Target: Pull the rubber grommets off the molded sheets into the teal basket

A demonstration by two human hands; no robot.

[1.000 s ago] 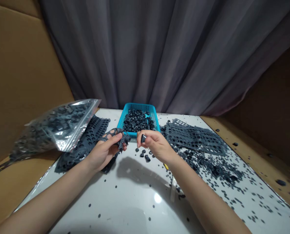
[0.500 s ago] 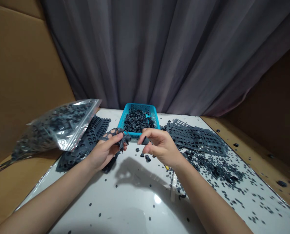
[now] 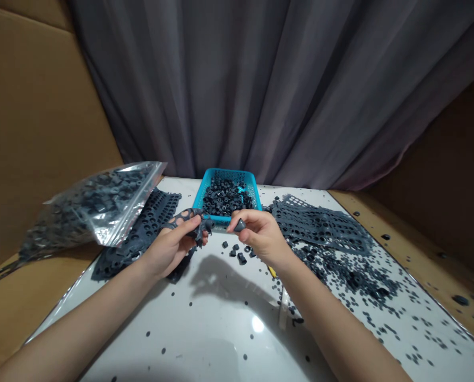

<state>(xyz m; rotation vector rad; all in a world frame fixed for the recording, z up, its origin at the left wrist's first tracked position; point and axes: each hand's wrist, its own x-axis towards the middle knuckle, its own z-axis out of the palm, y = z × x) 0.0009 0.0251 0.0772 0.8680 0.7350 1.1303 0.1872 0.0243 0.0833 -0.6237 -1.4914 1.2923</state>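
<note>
My left hand is closed on a piece of dark rubber sheet with round holes, its torn end sticking out past the fingertips. To the right of it, my right hand pinches a small dark rubber cap between thumb and fingers. A short gap separates the cap from the sheet. Just behind both hands stands a blue plastic basket holding many small dark rubber parts. Several loose rubber pieces lie on the white table below my right hand.
A clear zip bag full of dark pieces leans at the left, beside more perforated sheets. Another perforated sheet lies at the right, with scattered small discs. A yellow-and-clear tool rests partly under my right forearm.
My right hand has turned slightly, and the cap in it has tilted to show its rounded side. My left hand and the sheet have hardly moved.
</note>
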